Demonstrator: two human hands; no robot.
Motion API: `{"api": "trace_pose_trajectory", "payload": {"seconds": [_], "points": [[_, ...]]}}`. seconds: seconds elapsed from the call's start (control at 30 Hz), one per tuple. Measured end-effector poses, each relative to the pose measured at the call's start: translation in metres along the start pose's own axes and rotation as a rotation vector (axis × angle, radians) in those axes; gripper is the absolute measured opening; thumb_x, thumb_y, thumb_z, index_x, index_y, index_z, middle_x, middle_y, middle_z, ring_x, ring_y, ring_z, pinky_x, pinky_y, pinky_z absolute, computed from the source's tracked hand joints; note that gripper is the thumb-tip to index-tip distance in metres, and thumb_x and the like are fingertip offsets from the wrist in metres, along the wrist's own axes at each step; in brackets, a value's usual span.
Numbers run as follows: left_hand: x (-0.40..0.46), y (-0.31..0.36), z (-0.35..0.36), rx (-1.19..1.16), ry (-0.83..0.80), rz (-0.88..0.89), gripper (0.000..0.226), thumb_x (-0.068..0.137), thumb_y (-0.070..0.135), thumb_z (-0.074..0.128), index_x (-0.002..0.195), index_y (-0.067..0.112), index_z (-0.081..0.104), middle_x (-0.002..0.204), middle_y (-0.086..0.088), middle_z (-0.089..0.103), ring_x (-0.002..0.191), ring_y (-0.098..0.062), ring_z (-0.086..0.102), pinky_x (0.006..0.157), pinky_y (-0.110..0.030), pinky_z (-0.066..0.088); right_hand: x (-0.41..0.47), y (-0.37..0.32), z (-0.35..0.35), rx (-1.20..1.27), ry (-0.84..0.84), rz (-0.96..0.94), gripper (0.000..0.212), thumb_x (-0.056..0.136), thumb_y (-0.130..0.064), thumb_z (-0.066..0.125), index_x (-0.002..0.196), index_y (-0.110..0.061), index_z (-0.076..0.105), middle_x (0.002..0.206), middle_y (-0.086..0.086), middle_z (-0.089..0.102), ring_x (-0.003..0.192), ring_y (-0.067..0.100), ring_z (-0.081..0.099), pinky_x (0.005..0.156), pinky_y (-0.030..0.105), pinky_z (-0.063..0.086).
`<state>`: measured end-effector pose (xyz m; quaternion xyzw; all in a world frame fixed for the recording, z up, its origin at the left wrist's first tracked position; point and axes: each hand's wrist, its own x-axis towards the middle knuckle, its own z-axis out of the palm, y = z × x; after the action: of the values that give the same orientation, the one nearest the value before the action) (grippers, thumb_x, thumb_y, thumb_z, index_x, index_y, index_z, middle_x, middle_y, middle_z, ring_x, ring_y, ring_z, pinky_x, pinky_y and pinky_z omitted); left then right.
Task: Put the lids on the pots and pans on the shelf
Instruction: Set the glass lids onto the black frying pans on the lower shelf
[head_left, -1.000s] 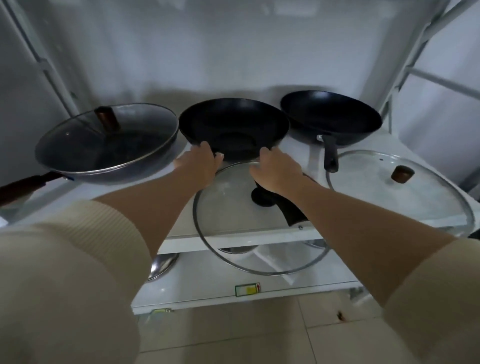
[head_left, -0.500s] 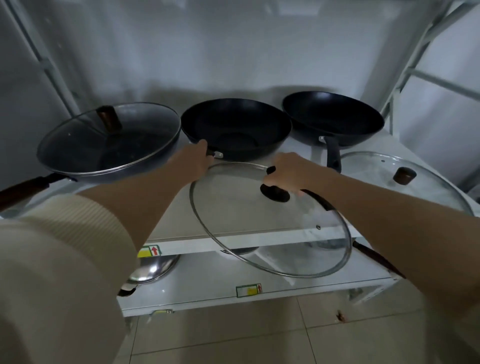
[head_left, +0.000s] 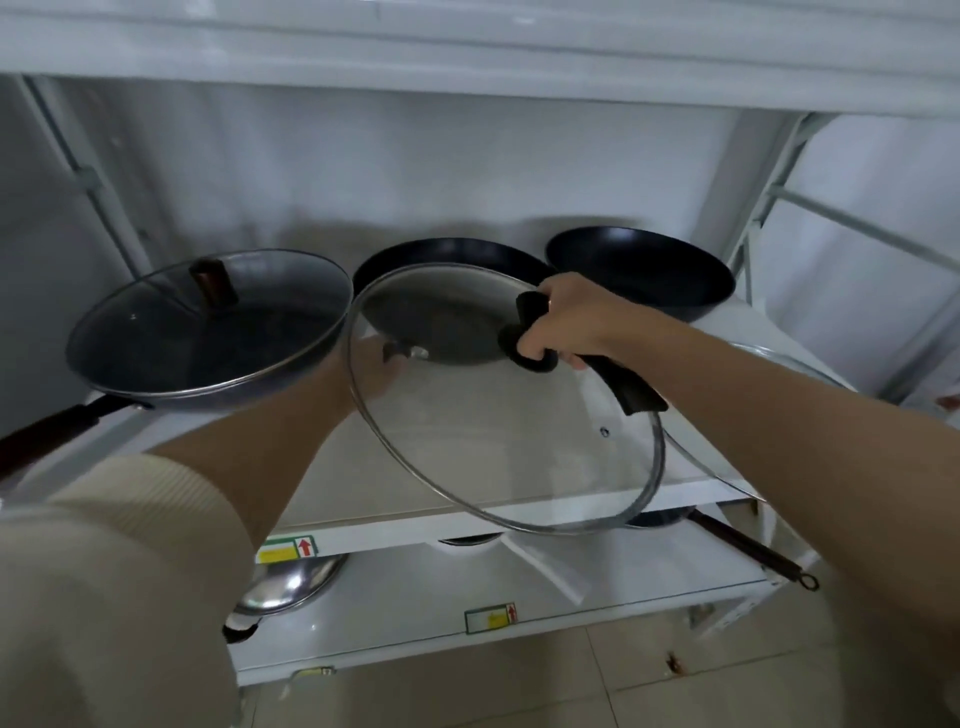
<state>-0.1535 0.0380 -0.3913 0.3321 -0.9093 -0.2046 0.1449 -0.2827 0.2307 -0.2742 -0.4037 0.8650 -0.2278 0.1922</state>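
Note:
Three dark pans stand on the white shelf (head_left: 395, 493). The left pan (head_left: 208, 343) wears a glass lid with a brown knob. The middle pan (head_left: 452, 254) and the right pan (head_left: 639, 270) are uncovered. My right hand (head_left: 566, 322) grips the black knob of a glass lid (head_left: 493, 441), which is held tilted in the air in front of the middle pan, its far edge over the pan's front rim. My left hand (head_left: 371, 366), seen through the glass, holds the middle pan's front rim by a small metal tab. Another glass lid (head_left: 789, 361) lies at the shelf's right, mostly hidden by my right arm.
The middle pan's black handle (head_left: 634, 395) points front right under the lid. A shelf board (head_left: 467, 47) hangs close above. On the lower shelf lie a steel lid (head_left: 291, 582) and a pan with a long thin handle (head_left: 753, 551). Metal frame bars (head_left: 748, 244) stand at the right.
My right hand has taken the lid by its knob and raised it off the shelf, up and back toward the middle pan. My left hand stays at the pan's rim.

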Motion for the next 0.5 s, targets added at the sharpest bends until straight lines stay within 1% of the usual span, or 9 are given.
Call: {"api": "trace_pose_trajectory", "payload": {"seconds": [0.07, 0.13, 0.2, 0.27, 0.33, 0.37, 0.43, 0.47, 0.5], "points": [[0.001, -0.003, 0.0, 0.078, 0.014, 0.052, 0.031, 0.1, 0.016, 0.043, 0.118, -0.003, 0.061, 0.118, -0.021, 0.063, 0.109, -0.031, 0.058, 0.079, -0.023, 0.033, 0.009, -0.006, 0.0, -0.008, 0.001, 0.006, 0.021, 0.067, 0.002, 0.056, 0.087, -0.002, 0.054, 0.056, 0.01, 0.044, 0.05, 0.023, 0.044, 0.058, 0.029, 0.038], [0.004, -0.009, -0.003, 0.13, 0.02, 0.05, 0.032, 0.1, 0.019, 0.042, 0.12, 0.001, 0.06, 0.12, -0.017, 0.063, 0.11, -0.03, 0.059, 0.081, -0.025, 0.036, 0.019, -0.017, 0.0, -0.01, 0.037, -0.004, 0.009, 0.07, 0.003, 0.054, 0.075, -0.002, 0.048, 0.057, 0.009, 0.043, 0.048, 0.021, 0.042, 0.052, 0.024, 0.036], [0.004, -0.014, -0.005, 0.161, 0.002, 0.052, 0.031, 0.1, 0.022, 0.043, 0.118, 0.004, 0.061, 0.111, -0.015, 0.065, 0.105, -0.031, 0.061, 0.077, -0.026, 0.038, 0.033, -0.029, -0.004, 0.009, 0.08, -0.017, 0.012, 0.075, 0.002, 0.058, 0.075, -0.003, 0.047, 0.061, 0.009, 0.044, 0.05, 0.019, 0.043, 0.046, 0.022, 0.034], [0.005, -0.021, -0.004, 0.163, -0.01, 0.022, 0.03, 0.098, 0.026, 0.044, 0.113, 0.006, 0.061, 0.093, -0.008, 0.063, 0.094, -0.029, 0.063, 0.07, -0.024, 0.038, 0.053, -0.044, -0.014, 0.045, 0.097, -0.013, 0.013, 0.077, 0.001, 0.062, 0.079, -0.002, 0.049, 0.063, 0.009, 0.048, 0.052, 0.018, 0.046, 0.045, 0.023, 0.035], [0.005, -0.024, -0.004, 0.178, -0.035, -0.051, 0.032, 0.099, 0.029, 0.042, 0.115, 0.008, 0.059, 0.081, 0.001, 0.053, 0.082, -0.021, 0.056, 0.064, -0.022, 0.036, 0.075, -0.057, -0.022, 0.075, 0.11, -0.015, 0.02, 0.078, 0.0, 0.065, 0.065, -0.004, 0.05, 0.061, 0.009, 0.049, 0.051, 0.018, 0.046, 0.047, 0.023, 0.037], [0.005, -0.023, -0.003, 0.181, -0.041, -0.075, 0.033, 0.1, 0.031, 0.041, 0.121, 0.009, 0.055, 0.082, 0.001, 0.053, 0.08, -0.019, 0.054, 0.064, -0.024, 0.038, 0.085, -0.063, -0.024, 0.074, 0.133, -0.016, 0.023, 0.078, 0.0, 0.066, 0.064, -0.005, 0.048, 0.062, 0.009, 0.048, 0.053, 0.018, 0.046, 0.048, 0.023, 0.037], [0.008, -0.017, -0.001, 0.167, -0.027, -0.116, 0.045, 0.097, 0.04, 0.041, 0.133, 0.013, 0.043, 0.095, -0.006, 0.062, 0.086, -0.024, 0.062, 0.073, -0.033, 0.05, 0.104, -0.066, -0.021, 0.073, 0.214, -0.032, 0.018, 0.08, -0.004, 0.066, 0.08, -0.007, 0.049, 0.072, 0.008, 0.046, 0.065, 0.021, 0.051, 0.048, 0.025, 0.038], [0.009, -0.013, 0.0, 0.188, -0.021, -0.144, 0.052, 0.096, 0.046, 0.04, 0.138, 0.016, 0.038, 0.105, -0.008, 0.064, 0.095, -0.029, 0.064, 0.08, -0.039, 0.052, 0.111, -0.065, -0.017, 0.073, 0.253, -0.045, 0.02, 0.082, -0.007, 0.066, 0.095, -0.006, 0.05, 0.08, 0.009, 0.049, 0.075, 0.024, 0.054, 0.053, 0.028, 0.042], [0.012, -0.011, 0.0, 0.244, -0.022, -0.165, 0.054, 0.095, 0.05, 0.037, 0.139, 0.018, 0.037, 0.114, -0.008, 0.064, 0.101, -0.031, 0.064, 0.085, -0.041, 0.052, 0.118, -0.064, -0.011, 0.058, 0.287, -0.046, 0.03, 0.084, -0.011, 0.065, 0.11, -0.005, 0.05, 0.092, 0.012, 0.054, 0.086, 0.027, 0.058, 0.061, 0.031, 0.047]]}}
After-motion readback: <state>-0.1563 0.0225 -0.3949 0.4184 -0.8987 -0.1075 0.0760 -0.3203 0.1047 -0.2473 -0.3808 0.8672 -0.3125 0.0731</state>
